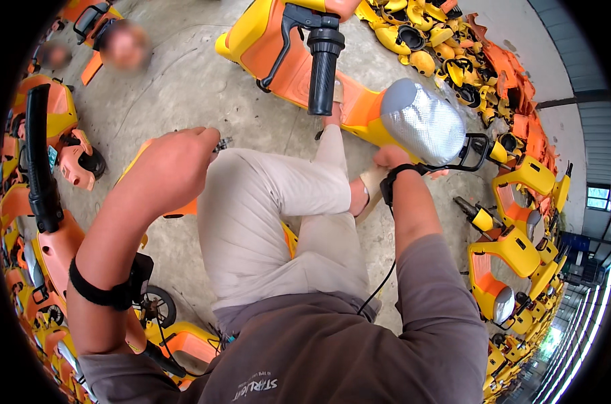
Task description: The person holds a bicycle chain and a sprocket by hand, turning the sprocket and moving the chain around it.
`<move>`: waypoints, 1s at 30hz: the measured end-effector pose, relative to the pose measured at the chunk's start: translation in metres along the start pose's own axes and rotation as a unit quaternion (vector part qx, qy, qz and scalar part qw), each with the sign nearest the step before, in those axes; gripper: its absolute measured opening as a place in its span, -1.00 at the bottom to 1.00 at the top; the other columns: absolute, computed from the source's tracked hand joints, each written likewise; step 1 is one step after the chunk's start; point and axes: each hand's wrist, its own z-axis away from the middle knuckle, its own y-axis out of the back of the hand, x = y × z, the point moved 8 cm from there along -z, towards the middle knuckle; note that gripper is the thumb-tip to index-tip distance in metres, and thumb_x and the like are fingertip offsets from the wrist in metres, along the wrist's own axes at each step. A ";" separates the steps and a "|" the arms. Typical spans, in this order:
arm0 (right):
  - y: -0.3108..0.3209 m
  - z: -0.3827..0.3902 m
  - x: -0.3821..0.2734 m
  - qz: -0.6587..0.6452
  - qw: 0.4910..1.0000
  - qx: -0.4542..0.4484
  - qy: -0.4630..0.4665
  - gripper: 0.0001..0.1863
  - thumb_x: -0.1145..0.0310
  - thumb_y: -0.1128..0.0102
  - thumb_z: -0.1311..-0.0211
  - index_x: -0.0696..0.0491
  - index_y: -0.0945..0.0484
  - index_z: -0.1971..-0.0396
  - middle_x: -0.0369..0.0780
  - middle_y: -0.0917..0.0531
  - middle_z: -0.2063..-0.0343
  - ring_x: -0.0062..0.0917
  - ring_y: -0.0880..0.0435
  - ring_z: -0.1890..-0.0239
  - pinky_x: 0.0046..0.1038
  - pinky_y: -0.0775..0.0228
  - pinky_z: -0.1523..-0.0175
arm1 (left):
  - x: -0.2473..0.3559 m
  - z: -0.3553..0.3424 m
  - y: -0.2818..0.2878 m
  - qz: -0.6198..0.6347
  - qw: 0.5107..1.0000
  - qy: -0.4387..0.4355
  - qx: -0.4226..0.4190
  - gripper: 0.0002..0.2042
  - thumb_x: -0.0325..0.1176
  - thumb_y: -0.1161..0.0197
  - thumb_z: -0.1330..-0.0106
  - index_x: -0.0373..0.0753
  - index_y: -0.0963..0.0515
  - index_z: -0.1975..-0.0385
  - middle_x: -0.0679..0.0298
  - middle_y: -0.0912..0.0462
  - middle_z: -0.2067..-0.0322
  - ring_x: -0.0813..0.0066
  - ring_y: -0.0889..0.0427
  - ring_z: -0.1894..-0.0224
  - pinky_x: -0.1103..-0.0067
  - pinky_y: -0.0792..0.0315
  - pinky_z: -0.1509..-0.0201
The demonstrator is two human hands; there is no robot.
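My left hand (177,161) is closed on a small metal piece (222,144) above my bent left knee. My right hand (393,158) is at the side of an orange-and-yellow scooter (299,74), just below its silver-covered seat (423,121) and beside a black rear rack (475,151); its fingers are mostly hidden. The scooter's black handlebar grip (324,81) points toward me at the top of the view. My legs are crossed, with a sandalled foot below the seat.
Scooters stand along the left (49,108) and right (507,262). Piles of yellow helmets (420,60) and orange panels (501,64) lie along the wall at the upper right. A black handlebar (39,155) rises close by my left arm. The floor is grey concrete (150,87).
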 end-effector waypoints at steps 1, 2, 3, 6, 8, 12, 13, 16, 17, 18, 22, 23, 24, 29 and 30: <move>-0.004 -0.003 0.007 -0.047 0.997 -0.055 -0.001 -0.73 0.26 -0.11 -0.17 0.09 -0.71 0.32 -0.20 -0.71 0.47 -0.33 -0.68 0.43 -0.26 -0.46 0.30 | 0.001 0.001 0.002 0.001 1.000 0.002 -0.002 -0.84 -0.41 -0.14 -0.30 -0.39 -0.40 0.31 -0.06 -0.54 0.36 -0.14 -0.53 0.21 0.16 -0.41 0.12; -0.012 -0.001 0.019 -0.108 0.984 -0.145 -0.001 -0.79 0.24 -0.15 -0.16 0.05 -0.56 0.55 -0.29 -0.50 0.72 -0.50 -0.43 0.66 -0.35 -0.24 0.49 | 0.001 0.000 0.004 -0.001 1.000 0.002 0.001 -0.84 -0.41 -0.14 -0.30 -0.39 -0.40 0.31 -0.06 -0.54 0.36 -0.14 -0.53 0.21 0.16 -0.41 0.12; -0.010 -0.003 0.030 -0.107 0.984 -0.143 0.001 -0.79 0.24 -0.15 -0.16 0.05 -0.56 0.55 -0.29 -0.50 0.72 -0.50 -0.43 0.66 -0.35 -0.24 0.49 | 0.001 0.000 0.004 -0.003 1.000 -0.003 0.005 -0.84 -0.41 -0.14 -0.29 -0.40 -0.40 0.31 -0.06 -0.54 0.36 -0.14 -0.53 0.21 0.16 -0.41 0.12; -0.030 0.021 0.037 -0.329 0.906 -0.264 -0.032 -0.66 0.16 -0.17 -0.21 -0.08 -0.31 0.67 -0.40 -0.30 0.80 -0.68 -0.22 0.75 -0.51 -0.05 0.59 | -0.002 0.004 0.001 0.000 1.000 -0.005 0.007 -0.83 -0.40 -0.15 -0.29 -0.40 -0.40 0.32 -0.06 -0.54 0.36 -0.14 -0.53 0.21 0.16 -0.42 0.13; -0.033 0.029 0.049 -0.343 0.907 -0.238 -0.046 -0.66 0.15 -0.18 -0.21 -0.07 -0.32 0.67 -0.40 -0.32 0.79 -0.67 -0.23 0.75 -0.52 -0.05 0.59 | -0.001 0.003 0.003 0.004 1.000 -0.006 0.013 -0.83 -0.39 -0.15 -0.29 -0.39 -0.40 0.32 -0.06 -0.54 0.36 -0.13 -0.53 0.21 0.16 -0.42 0.13; -0.041 0.039 0.064 -0.390 0.903 -0.172 -0.050 -0.66 0.16 -0.19 -0.21 -0.02 -0.35 0.65 -0.37 -0.35 0.78 -0.64 -0.24 0.78 -0.50 -0.08 0.63 | 0.003 0.002 0.002 0.003 0.999 -0.032 0.027 -0.89 -0.46 -0.15 -0.25 -0.37 -0.41 0.38 -0.01 -0.56 0.39 -0.09 -0.56 0.23 0.17 -0.43 0.16; -0.037 0.046 0.059 -0.421 0.894 -0.152 -0.036 -0.69 0.19 -0.17 -0.22 0.01 -0.36 0.62 -0.36 -0.34 0.79 -0.62 -0.24 0.79 -0.50 -0.11 0.65 | 0.002 0.003 0.001 -0.001 0.999 -0.027 0.019 -0.85 -0.42 -0.16 -0.27 -0.37 -0.40 0.36 -0.02 -0.55 0.38 -0.11 -0.54 0.21 0.17 -0.42 0.14; -0.034 0.054 0.055 -0.384 0.920 -0.077 -0.003 -0.54 0.18 -0.15 -0.14 -0.02 -0.42 -0.05 -0.28 -0.38 0.78 -0.57 -0.29 0.81 -0.45 -0.17 0.65 | 0.003 0.004 -0.002 -0.009 1.000 -0.021 0.008 -0.88 -0.44 -0.16 -0.24 -0.36 -0.40 0.38 0.00 -0.56 0.38 -0.09 -0.56 0.22 0.17 -0.43 0.16; -0.031 0.053 0.056 -0.341 0.938 -0.059 0.007 -0.42 0.18 -0.14 -0.12 -0.13 -0.30 -0.19 -0.25 -0.42 0.75 -0.56 -0.32 0.80 -0.44 -0.21 0.63 | 0.004 0.004 0.000 -0.010 1.000 -0.019 0.013 -0.88 -0.44 -0.16 -0.24 -0.36 -0.40 0.38 0.00 -0.56 0.38 -0.09 -0.56 0.22 0.17 -0.43 0.16; -0.025 0.058 0.051 -0.295 0.954 -0.043 0.017 -0.27 0.18 -0.13 -0.09 -0.24 -0.18 -0.33 -0.21 -0.46 0.72 -0.55 -0.35 0.79 -0.43 -0.25 0.61 | 0.006 0.006 0.000 -0.009 0.999 -0.029 0.012 -0.89 -0.45 -0.15 -0.24 -0.35 -0.41 0.37 0.00 -0.56 0.38 -0.08 -0.56 0.22 0.18 -0.43 0.16; -0.025 0.064 0.044 -0.219 0.975 -0.033 0.032 -0.10 0.14 -0.11 -0.06 -0.31 -0.04 -0.48 -0.05 -0.63 0.45 -0.40 -0.57 0.58 -0.37 -0.43 0.43 | 0.002 0.006 -0.009 -0.012 0.998 -0.053 0.012 -0.93 -0.50 -0.12 -0.21 -0.36 -0.43 0.37 -0.01 -0.58 0.38 -0.07 -0.58 0.23 0.19 -0.44 0.15; -0.030 0.062 0.047 -0.208 0.977 -0.034 0.034 -0.09 0.12 -0.11 -0.05 -0.31 -0.02 -0.49 0.00 -0.68 0.36 -0.33 -0.66 0.49 -0.35 -0.50 0.35 | 0.001 0.006 -0.012 -0.011 0.999 -0.050 0.016 -0.93 -0.50 -0.12 -0.21 -0.36 -0.43 0.37 -0.01 -0.58 0.38 -0.07 -0.58 0.23 0.19 -0.44 0.15; -0.052 0.037 0.070 -0.153 0.987 0.031 0.037 -0.14 0.09 -0.10 -0.06 -0.22 -0.12 -0.45 0.05 -0.68 0.21 -0.24 -0.67 0.26 -0.30 -0.49 0.13 | 0.009 0.001 -0.010 -0.005 0.997 -0.075 0.028 -0.93 -0.52 -0.12 -0.19 -0.37 -0.43 0.37 -0.01 -0.58 0.37 -0.08 -0.58 0.23 0.19 -0.45 0.15; -0.046 0.048 0.042 -0.113 0.981 0.148 0.059 -0.40 -0.04 -0.10 -0.08 0.24 -0.65 0.15 0.15 -0.66 0.11 -0.03 -0.60 -0.08 -0.21 -0.37 -0.22 | 0.006 0.011 -0.002 -0.001 0.998 -0.064 0.028 -0.91 -0.54 -0.12 -0.12 -0.36 -0.44 0.38 -0.01 -0.59 0.37 -0.09 -0.58 0.23 0.18 -0.45 0.15; -0.045 0.046 0.047 -0.112 0.980 0.153 0.055 -0.40 -0.04 -0.10 -0.08 0.24 -0.65 0.15 0.15 -0.66 0.11 -0.03 -0.60 -0.08 -0.21 -0.37 -0.22 | 0.007 0.010 -0.003 -0.002 0.998 -0.061 0.012 -0.91 -0.53 -0.12 -0.13 -0.37 -0.44 0.38 -0.01 -0.59 0.36 -0.09 -0.58 0.22 0.18 -0.45 0.14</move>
